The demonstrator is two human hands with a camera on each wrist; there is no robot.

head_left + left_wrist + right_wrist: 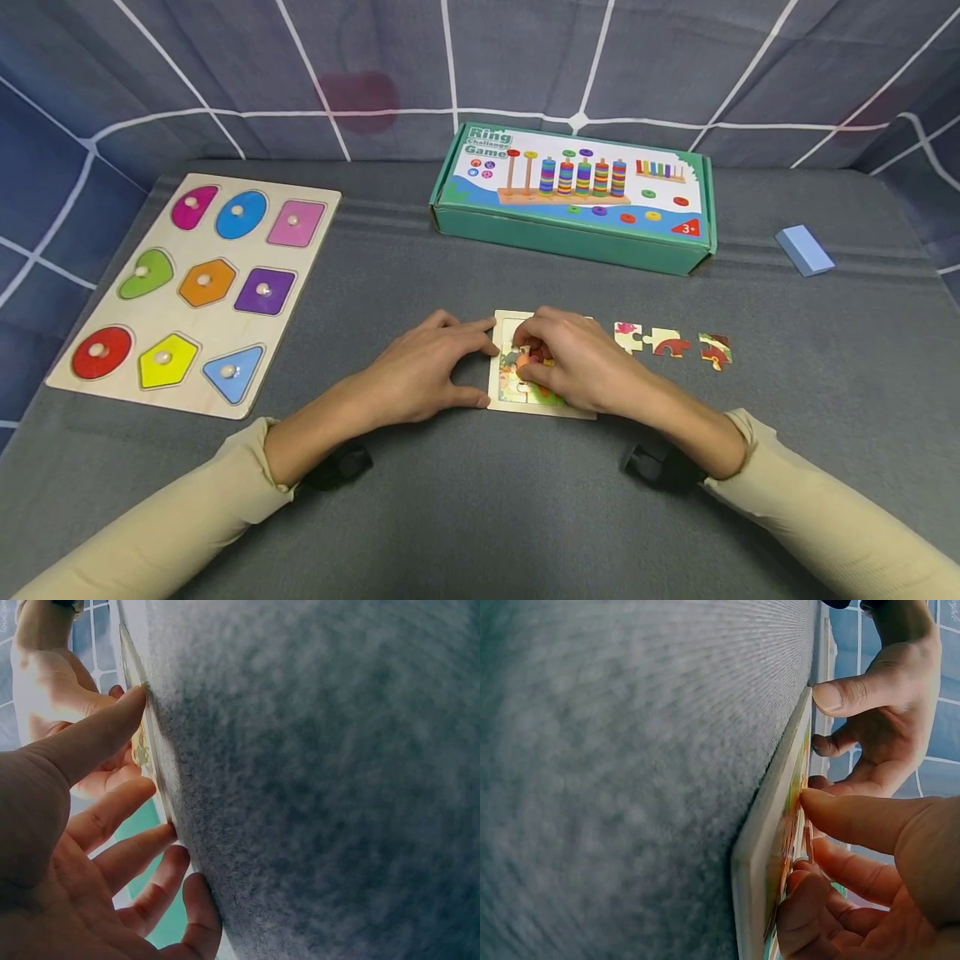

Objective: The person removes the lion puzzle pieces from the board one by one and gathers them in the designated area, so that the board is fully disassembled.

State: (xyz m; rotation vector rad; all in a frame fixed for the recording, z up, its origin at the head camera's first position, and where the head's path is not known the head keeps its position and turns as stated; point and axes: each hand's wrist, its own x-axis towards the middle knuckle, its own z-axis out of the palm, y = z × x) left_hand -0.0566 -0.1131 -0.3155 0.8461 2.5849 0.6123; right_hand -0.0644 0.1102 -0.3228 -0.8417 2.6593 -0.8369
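Observation:
A small wooden jigsaw puzzle tray lies flat in the middle of the table, with picture pieces fitted inside its frame. My left hand is at the tray's left edge, fingers spread, thumb and fingertips touching the rim. Over the tray, my right hand pinches a reddish puzzle piece between thumb and fingers, close above the picture. The hand covers much of the tray's right half in the head view. To the right lie loose puzzle pieces: a pink-and-cream piece, a cream-and-red piece and a green-and-red piece.
A wooden shape board with knobbed colored shapes lies at left. A green Ring Challenge Game box stands behind the tray. A light blue block rests at far right. A tiled-pattern cloth hangs along the back.

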